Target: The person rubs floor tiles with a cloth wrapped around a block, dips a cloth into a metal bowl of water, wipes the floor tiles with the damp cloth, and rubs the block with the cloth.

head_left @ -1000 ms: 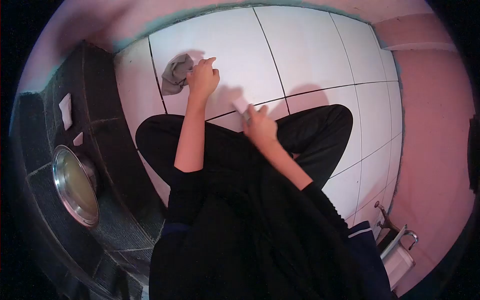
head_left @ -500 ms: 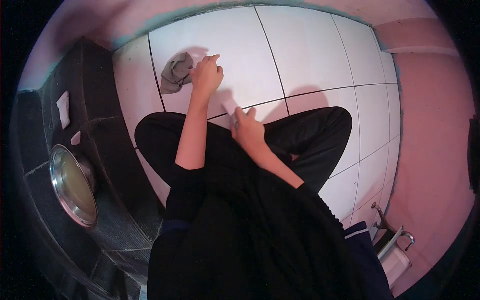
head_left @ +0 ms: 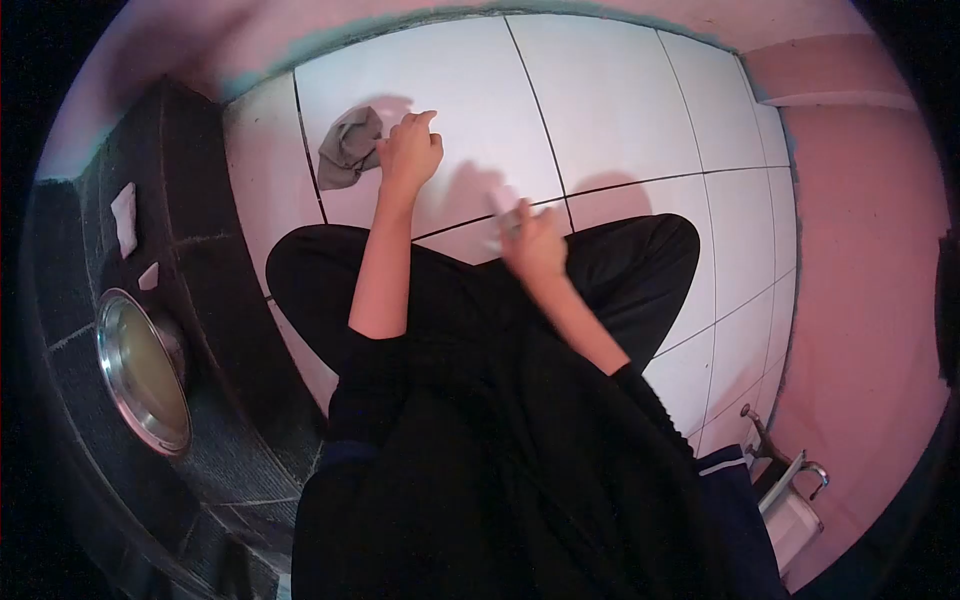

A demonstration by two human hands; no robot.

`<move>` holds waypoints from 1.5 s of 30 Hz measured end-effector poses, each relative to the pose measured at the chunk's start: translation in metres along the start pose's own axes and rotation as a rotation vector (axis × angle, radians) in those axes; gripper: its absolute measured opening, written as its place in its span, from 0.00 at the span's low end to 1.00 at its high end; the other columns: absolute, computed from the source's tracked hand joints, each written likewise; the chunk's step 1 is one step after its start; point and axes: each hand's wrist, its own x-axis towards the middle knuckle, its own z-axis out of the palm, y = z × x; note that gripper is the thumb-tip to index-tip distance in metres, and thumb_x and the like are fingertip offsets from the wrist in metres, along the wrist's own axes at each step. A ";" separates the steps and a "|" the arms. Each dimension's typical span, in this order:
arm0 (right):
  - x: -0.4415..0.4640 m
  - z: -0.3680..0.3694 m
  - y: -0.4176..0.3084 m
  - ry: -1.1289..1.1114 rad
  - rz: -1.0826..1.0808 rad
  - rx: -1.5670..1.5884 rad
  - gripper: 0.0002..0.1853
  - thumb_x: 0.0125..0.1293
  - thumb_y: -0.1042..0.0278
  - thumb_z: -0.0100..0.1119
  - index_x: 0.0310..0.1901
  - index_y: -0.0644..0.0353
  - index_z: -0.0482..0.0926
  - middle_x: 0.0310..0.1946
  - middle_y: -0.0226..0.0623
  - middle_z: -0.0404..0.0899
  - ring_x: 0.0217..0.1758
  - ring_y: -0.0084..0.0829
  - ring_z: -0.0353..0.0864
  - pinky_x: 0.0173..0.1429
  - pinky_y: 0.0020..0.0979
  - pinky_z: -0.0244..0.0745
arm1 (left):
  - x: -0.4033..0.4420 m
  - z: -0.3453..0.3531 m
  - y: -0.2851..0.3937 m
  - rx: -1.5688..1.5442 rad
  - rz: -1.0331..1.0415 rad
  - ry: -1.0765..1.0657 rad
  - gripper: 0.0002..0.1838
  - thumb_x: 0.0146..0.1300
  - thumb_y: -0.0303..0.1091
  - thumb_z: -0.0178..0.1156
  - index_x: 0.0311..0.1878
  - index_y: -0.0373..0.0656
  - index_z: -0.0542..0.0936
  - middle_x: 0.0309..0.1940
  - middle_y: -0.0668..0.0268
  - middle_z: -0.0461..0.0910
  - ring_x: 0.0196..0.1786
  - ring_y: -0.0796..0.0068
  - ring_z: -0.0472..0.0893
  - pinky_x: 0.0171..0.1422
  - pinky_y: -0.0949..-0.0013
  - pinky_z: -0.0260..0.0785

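My left hand (head_left: 410, 155) is above the white tiled floor, fingers curled and one finger pointing right. A crumpled grey cloth (head_left: 350, 150) is against its left side, apparently gripped at the edge by the curled fingers. My right hand (head_left: 535, 242) is closed in front of my crossed legs, smeared by motion. From its fingers sticks out a pale, whitish object (head_left: 503, 200), too blurred to name. A gap of floor separates the two hands.
On the dark tiled ledge at left stand a metal bowl (head_left: 145, 380) of cloudy, yellowish liquid and two whitish pieces, one long (head_left: 124, 220) and one small (head_left: 149, 276). A pink wall (head_left: 860, 260) runs along the right, with a metal-legged item (head_left: 790, 480) near it.
My right hand has moved to the right with the pale object, away from my left hand. My left hand and the grey cloth have hardly moved.
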 end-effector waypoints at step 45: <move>0.007 0.003 -0.017 -0.099 -0.122 -0.053 0.20 0.50 0.58 0.62 0.45 0.53 0.69 0.35 0.53 0.69 0.25 0.51 0.76 0.26 0.44 0.74 | -0.010 -0.005 -0.017 0.019 -0.012 -0.014 0.20 0.54 0.32 0.51 0.53 0.48 0.74 0.48 0.61 0.74 0.52 0.59 0.73 0.52 0.47 0.61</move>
